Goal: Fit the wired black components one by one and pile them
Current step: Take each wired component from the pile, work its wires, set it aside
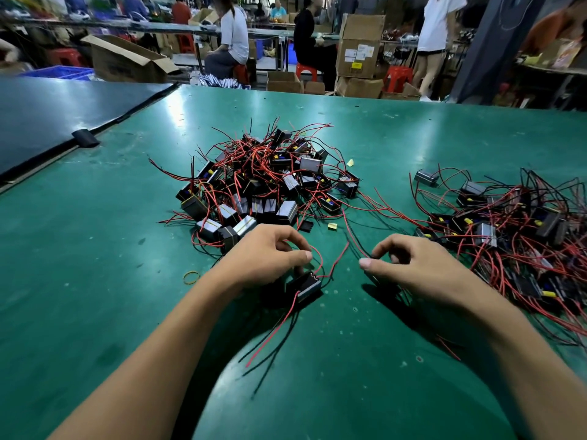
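Observation:
A black boxed component (304, 286) with red and black wires lies on the green table just in front of me. My left hand (266, 258) curls over it, fingers gripping its top. My right hand (409, 265) hovers to the right with curled fingers pinching thin red and black wires near the thumb tip. A large heap of wired black components (266, 179) sits behind my left hand. A second tangled pile (521, 236) spreads out at the right.
The green table (95, 281) carries a yellow rubber band (192, 277) near my left wrist and small yellow scraps (332, 226). A dark board (47, 119) lies at the far left. People sit among cardboard boxes (360, 46) beyond the table.

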Motion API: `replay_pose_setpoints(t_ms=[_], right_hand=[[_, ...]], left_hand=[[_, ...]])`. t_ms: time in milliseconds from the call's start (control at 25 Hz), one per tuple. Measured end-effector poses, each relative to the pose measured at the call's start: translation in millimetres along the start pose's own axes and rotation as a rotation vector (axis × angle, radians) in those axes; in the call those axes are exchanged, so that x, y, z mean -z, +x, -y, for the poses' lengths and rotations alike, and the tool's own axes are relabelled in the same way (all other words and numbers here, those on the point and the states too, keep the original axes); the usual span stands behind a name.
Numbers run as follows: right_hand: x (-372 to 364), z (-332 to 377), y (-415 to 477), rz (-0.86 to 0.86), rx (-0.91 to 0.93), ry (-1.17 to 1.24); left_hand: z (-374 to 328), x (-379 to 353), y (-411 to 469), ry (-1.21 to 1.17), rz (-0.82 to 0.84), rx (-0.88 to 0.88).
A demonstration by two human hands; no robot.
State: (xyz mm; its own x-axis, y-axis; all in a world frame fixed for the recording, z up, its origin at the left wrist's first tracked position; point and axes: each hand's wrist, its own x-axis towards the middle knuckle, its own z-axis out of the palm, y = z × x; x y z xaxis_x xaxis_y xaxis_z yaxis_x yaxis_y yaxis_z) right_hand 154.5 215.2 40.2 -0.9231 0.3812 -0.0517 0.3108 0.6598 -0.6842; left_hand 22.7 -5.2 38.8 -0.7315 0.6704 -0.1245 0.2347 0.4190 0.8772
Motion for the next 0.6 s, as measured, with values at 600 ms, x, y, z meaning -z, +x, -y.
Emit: replay_pose_setpoints(t_ms=[600], right_hand=[[-10.4,1.2,0.5,-0.143,0.071,-0.064]], left_hand=[[-4.7,-27.2,-5.0,0.073,-0.123,-0.06]])
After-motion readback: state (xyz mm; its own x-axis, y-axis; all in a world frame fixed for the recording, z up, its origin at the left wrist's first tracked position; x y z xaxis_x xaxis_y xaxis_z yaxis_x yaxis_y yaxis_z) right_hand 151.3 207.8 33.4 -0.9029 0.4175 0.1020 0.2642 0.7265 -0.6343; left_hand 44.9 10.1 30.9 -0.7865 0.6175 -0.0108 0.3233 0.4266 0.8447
